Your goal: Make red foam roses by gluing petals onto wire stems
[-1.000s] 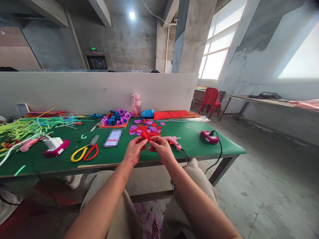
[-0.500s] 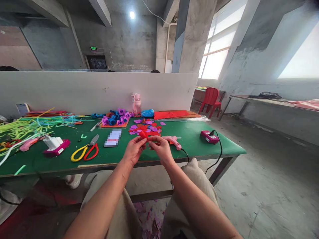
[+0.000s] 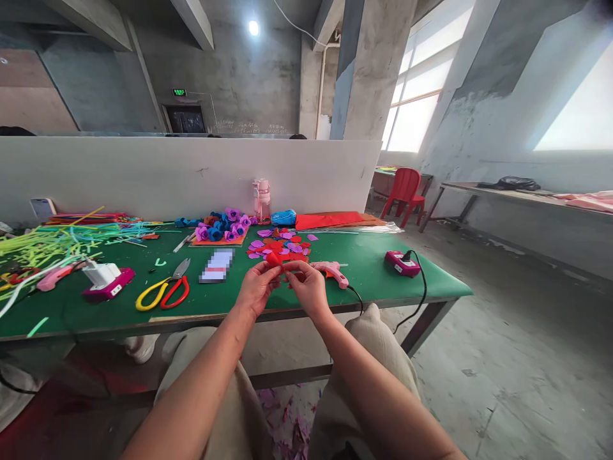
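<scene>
Between my two hands, above the front of the green table (image 3: 368, 249), is a small red paper flower (image 3: 274, 258), its base partly hidden by fingertips. My left hand (image 3: 258, 285) pinches it from the left. From the right, the thumb and forefinger of my right hand (image 3: 309, 285) close on its lower part. Just behind my hands lies a scatter of red and purple paper petals (image 3: 287, 245). A pink glue gun (image 3: 332, 273) rests right of my right hand, its black cord running off the front edge.
Scissors (image 3: 165, 291) with yellow and red handles lie left, beside a blurred card (image 3: 217, 266). Finished purple and blue flowers (image 3: 223, 225) are heaped behind, near a pink bottle (image 3: 262, 200). Magenta power sockets (image 3: 402, 262) sit at right, and green strips (image 3: 62, 239) spread far left.
Almost nothing differs. Both hands stay in place with the red flower between their fingertips, which has tilted or shifted very slightly left.
</scene>
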{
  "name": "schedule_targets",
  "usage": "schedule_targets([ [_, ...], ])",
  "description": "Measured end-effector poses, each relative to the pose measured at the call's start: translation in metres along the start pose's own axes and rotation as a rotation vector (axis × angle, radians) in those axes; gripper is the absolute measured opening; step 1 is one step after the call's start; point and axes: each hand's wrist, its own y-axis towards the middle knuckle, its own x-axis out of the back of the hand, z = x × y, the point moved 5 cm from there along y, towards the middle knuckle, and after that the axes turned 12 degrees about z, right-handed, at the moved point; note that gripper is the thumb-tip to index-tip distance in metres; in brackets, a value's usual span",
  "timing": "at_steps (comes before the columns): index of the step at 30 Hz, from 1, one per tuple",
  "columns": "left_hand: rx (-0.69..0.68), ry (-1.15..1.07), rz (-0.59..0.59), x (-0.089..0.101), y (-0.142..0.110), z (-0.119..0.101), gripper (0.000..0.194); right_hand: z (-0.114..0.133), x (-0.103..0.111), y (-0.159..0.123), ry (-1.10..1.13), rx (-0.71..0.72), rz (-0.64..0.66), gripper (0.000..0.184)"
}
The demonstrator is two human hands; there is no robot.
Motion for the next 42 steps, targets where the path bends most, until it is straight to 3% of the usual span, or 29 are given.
schedule_targets([
  [15, 0.003, -0.045, 0.041, 0.001, 0.0, -0.002, 0.023, 0.012, -0.001, -0.003, -0.338, 0.152, -0.03, 0.028],
  [26, -0.008, -0.056, 0.022, -0.005, -0.001, -0.002, 0.025, 0.012, 0.003, -0.004, -0.279, 0.079, -0.082, 0.009],
  [34, -0.043, 0.041, -0.045, -0.002, -0.002, -0.001, 0.03, 0.018, -0.002, -0.006, -0.462, 0.11, -0.067, 0.007],
  [38, -0.06, 0.011, -0.04, -0.002, -0.001, -0.002, 0.029, 0.013, -0.002, -0.004, -0.31, 0.092, -0.065, 0.004],
  [42, -0.077, 0.045, -0.017, -0.001, -0.001, -0.004, 0.028, 0.001, -0.001, 0.001, -0.004, 0.025, -0.029, 0.014],
])
